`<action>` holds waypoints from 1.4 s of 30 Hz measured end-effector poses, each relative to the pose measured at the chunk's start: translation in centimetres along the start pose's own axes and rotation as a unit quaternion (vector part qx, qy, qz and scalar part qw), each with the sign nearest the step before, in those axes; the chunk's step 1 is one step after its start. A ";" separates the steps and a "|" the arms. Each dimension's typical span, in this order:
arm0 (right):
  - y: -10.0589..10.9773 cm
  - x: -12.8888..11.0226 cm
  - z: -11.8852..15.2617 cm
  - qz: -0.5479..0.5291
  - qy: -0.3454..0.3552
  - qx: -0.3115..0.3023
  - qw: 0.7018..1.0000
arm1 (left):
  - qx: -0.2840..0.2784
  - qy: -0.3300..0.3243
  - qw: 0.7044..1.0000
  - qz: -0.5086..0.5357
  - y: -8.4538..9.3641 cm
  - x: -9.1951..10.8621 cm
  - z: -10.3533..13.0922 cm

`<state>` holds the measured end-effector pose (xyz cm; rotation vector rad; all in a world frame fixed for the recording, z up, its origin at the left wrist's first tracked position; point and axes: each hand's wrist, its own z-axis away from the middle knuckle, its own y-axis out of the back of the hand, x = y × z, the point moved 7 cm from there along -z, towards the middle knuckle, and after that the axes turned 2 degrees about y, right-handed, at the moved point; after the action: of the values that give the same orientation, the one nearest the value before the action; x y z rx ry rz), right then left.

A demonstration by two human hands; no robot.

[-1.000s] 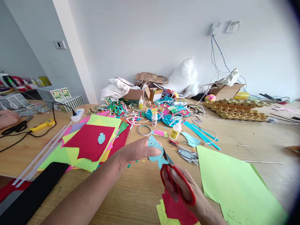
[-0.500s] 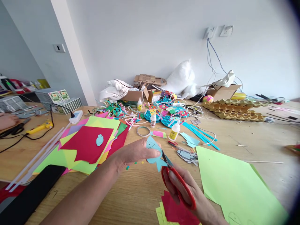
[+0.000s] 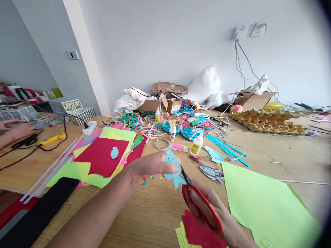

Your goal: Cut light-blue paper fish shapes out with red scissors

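Between the thumb and fingers of my left hand is a light-blue paper fish with a drawn eye and mouth. My right hand grips red-handled scissors, its fingers through the loops. The blades meet the fish's right edge, just above the tail; how far apart they are is hard to see. Under my right hand lie red paper pieces on top of yellow ones. A smaller blue paper fish rests on the red sheet to the left.
A light-green sheet lies at right, beside grey fish cutouts. Behind my hands stand a glue bottle and a tape roll. Egg trays sit back right, a black phone-like slab front left. Another person's hands are far left.
The whole view has shifted, so things appear slightly further right. Both hands keep their hold on the fish and scissors. More of the other person's hands shows at far left.
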<state>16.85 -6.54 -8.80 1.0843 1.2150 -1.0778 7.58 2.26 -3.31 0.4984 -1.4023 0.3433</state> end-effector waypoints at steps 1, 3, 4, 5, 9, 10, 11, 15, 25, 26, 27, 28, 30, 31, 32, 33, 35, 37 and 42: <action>0.0 0.1 0.0 0.005 0.000 -0.003 1.000 | -0.007 -0.002 1.000 -0.003 -0.1 0.1 0.0; 0.0 0.3 -0.1 0.013 -0.002 -0.007 1.000 | -0.018 -0.007 1.000 -0.010 -0.1 0.3 0.0; 0.0 0.4 -0.1 0.016 -0.006 -0.007 1.000 | -0.021 -0.008 1.000 -0.014 -0.1 0.4 0.0; 0.0 0.5 -0.2 0.018 -0.011 -0.007 1.000 | -0.025 -0.010 0.999 -0.017 -0.1 0.5 0.0; -0.1 0.5 -0.3 0.021 -0.028 -0.007 0.999 | -0.045 -0.012 0.999 -0.028 -0.2 0.7 0.1; -0.1 0.4 -0.3 0.022 -0.030 -0.010 0.999 | -0.049 -0.010 0.998 -0.030 -0.2 0.7 0.2; -0.1 0.3 -0.3 0.024 -0.032 -0.013 0.999 | -0.053 -0.009 0.998 -0.032 -0.2 0.7 0.2; 0.0 0.1 -0.2 0.036 -0.039 -0.016 0.998 | -0.052 -0.002 0.998 -0.037 0.0 0.5 0.1; 0.3 0.1 -0.3 0.098 -0.066 0.001 0.993 | -0.044 0.012 0.999 -0.027 0.5 -0.1 0.0; 0.3 0.1 -0.3 0.094 -0.062 0.004 0.994 | -0.043 0.007 0.999 -0.018 0.5 0.0 -0.1; 0.3 0.0 -0.3 0.088 -0.057 0.008 0.994 | -0.037 0.000 0.999 -0.006 0.6 0.0 -0.1; 0.3 0.0 -0.3 0.077 -0.052 0.012 0.996 | -0.027 -0.008 1.000 0.007 0.6 0.1 -0.2; 0.4 0.0 -0.4 0.053 -0.039 0.021 0.998 | -0.001 -0.025 0.999 0.030 0.8 0.2 -0.4; 0.4 0.0 -0.5 0.043 -0.033 0.027 0.998 | 0.008 -0.033 0.999 0.034 0.8 0.3 -0.4; 0.5 0.0 -0.5 0.033 -0.028 0.033 0.999 | 0.014 -0.040 0.999 0.034 0.6 0.4 -0.4; 0.5 0.1 -0.5 0.023 -0.025 0.038 0.999 | 0.019 -0.044 0.998 0.031 0.5 0.5 -0.4; 0.5 0.2 -0.5 0.008 -0.029 0.042 0.999 | 0.034 -0.045 0.998 0.023 0.3 0.6 -0.4; 0.5 0.4 -0.4 -0.001 -0.039 0.043 0.998 | 0.045 -0.044 0.998 0.016 0.1 0.7 -0.4; 0.5 0.4 -0.3 0.004 -0.026 0.026 0.999 | 0.042 -0.042 0.998 0.000 0.1 1.0 -0.2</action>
<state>17.35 -6.22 -9.16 1.0942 1.1466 -1.1311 7.87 2.40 -2.34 0.5868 -1.4732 0.3873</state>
